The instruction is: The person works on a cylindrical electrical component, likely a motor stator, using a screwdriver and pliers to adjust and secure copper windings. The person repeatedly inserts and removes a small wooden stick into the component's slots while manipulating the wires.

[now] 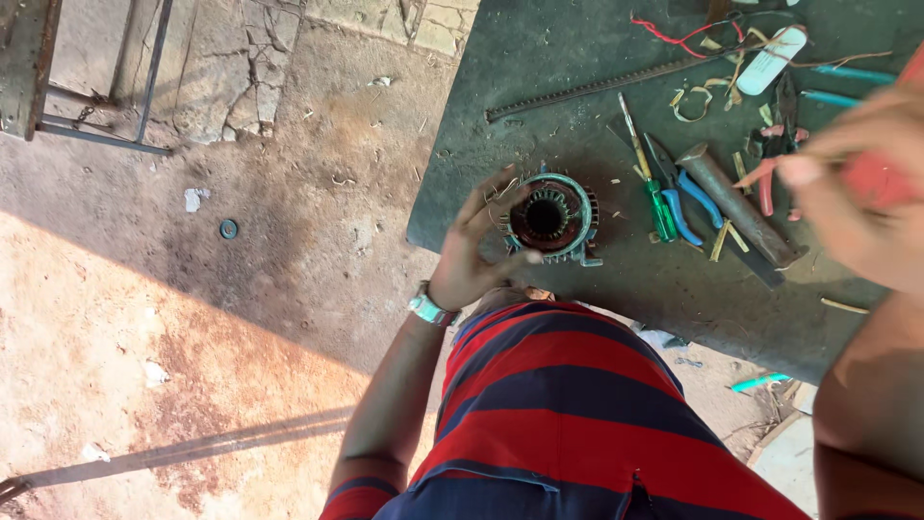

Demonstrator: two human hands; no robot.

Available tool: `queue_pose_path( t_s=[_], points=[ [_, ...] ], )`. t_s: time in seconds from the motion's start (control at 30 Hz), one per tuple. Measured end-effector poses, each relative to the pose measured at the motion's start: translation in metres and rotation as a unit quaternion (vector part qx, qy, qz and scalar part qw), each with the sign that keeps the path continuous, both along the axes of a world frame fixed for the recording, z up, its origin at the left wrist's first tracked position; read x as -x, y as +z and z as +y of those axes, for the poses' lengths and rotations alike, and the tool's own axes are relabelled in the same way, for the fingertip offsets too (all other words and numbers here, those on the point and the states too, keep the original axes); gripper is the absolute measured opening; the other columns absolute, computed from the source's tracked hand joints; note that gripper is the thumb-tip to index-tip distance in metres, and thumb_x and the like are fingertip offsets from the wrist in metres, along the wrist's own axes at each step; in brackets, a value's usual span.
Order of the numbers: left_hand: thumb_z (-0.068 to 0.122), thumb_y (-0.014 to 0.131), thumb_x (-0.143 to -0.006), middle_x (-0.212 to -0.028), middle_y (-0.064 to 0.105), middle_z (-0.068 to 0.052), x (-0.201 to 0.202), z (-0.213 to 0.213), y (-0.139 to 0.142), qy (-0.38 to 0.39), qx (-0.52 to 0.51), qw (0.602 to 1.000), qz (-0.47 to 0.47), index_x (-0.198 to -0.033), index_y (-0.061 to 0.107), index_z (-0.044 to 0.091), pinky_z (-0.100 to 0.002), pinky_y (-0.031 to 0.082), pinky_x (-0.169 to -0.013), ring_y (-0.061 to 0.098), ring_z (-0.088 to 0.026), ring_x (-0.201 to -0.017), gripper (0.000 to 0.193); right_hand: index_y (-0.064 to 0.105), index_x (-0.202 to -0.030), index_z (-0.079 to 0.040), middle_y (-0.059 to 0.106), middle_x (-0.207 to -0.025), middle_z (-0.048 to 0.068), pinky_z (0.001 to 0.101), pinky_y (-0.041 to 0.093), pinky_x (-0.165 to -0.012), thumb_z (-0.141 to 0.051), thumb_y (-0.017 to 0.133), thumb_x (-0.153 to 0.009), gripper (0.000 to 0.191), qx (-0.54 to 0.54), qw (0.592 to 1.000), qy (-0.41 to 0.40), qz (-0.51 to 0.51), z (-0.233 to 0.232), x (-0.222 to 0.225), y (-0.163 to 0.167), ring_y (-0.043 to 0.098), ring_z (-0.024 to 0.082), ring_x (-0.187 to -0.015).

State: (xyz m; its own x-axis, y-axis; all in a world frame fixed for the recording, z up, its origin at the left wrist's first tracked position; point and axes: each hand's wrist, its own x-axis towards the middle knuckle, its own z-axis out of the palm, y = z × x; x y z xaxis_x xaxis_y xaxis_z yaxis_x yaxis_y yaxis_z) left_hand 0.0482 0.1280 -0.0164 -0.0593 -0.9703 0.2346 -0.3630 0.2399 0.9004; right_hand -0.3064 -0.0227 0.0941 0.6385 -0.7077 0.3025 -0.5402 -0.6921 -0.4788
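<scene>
Evidently the work in hand is on the round, teal-rimmed metal motor stator with a copper-brown winding core (pixel 551 218), which sits near the front edge of the dark green worktable (pixel 539 58); the left hand (pixel 476 252), with a pale wristwatch at the wrist, cups the stator's left side, fingers curled against its rim and thumb along the lower edge, so it steadies the part rather than lifts it; the right hand (pixel 857 183) hovers blurred well to the right of the stator, its fingers pinched on something red, though what that is I cannot tell. Just right of the stator lie a green-handled screwdriver (pixel 653 193), blue-handled pliers (pixel 679 193) and a grey metal hammer head (pixel 736 204); further back from the stator lies a long dark threaded rod (pixel 597 87). I judge the step to be bracing the stator while the other hand brings a tool over; the next move calls for a firm left-hand hold so the stator does not turn or slide toward the table's edge.
</scene>
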Motion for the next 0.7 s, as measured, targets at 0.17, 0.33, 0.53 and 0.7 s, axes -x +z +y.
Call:
queue_pose_path(
  t_s=[0.17, 0.33, 0.53, 0.7],
  points=[
    [0.016, 0.085, -0.086, -0.155, 0.052, -0.013, -0.007, 0.005, -0.018, 0.005, 0.035, 0.999, -0.004, -0.114, 0.08, 0.016, -0.046, 0.043, -0.122, 0.047, -0.033, -0.147, 0.028, 0.071, -0.124, -0.003, 0.073, -0.101, 0.013, 0.0422, 0.055, -0.076, -0.015, 0.075, -0.098, 0.029, -0.002, 0.985, -0.107, 0.134, 0.012, -0.046, -0.03, 0.071, 0.031, -0.086],
    [0.016, 0.084, -0.084, -0.149, 0.056, -0.012, -0.005, 0.004, -0.022, 0.033, 0.083, 0.995, -0.046, -0.106, 0.082, 0.017, -0.047, 0.045, -0.117, 0.049, -0.031, -0.143, 0.022, 0.06, -0.144, -0.005, 0.066, -0.14, 0.018, 0.041, 0.053, -0.1, -0.027, 0.073, -0.098, 0.052, -0.189, 0.978, -0.02, -0.082, 0.055, -0.089, -0.07, 0.067, 0.03, -0.125],
    [0.009, 0.081, -0.088, -0.119, 0.073, -0.003, 0.003, 0.003, 0.003, 0.092, 0.124, 0.985, -0.083, -0.098, 0.08, 0.009, -0.039, 0.051, -0.099, 0.066, -0.021, -0.118, 0.011, 0.043, -0.153, 0.004, 0.05, -0.153, 0.027, 0.0477, 0.035, -0.12, -0.029, 0.082, -0.087, 0.083, -0.206, 0.974, 0.001, -0.092, 0.075, -0.12, -0.109, 0.047, 0.039, -0.145],
    [0.007, 0.082, -0.085, -0.108, 0.073, -0.003, -0.011, -0.001, 0.034, 0.084, 0.179, 0.97, -0.143, -0.093, 0.077, 0.006, -0.036, 0.05, -0.093, 0.07, -0.02, -0.106, 0.009, 0.046, -0.151, 0.004, 0.051, -0.153, 0.027, 0.0446, 0.039, -0.117, -0.026, 0.082, -0.086, 0.08, -0.24, 0.963, -0.013, -0.117, 0.074, -0.121, -0.112, 0.048, 0.038, -0.144]
  ],
)
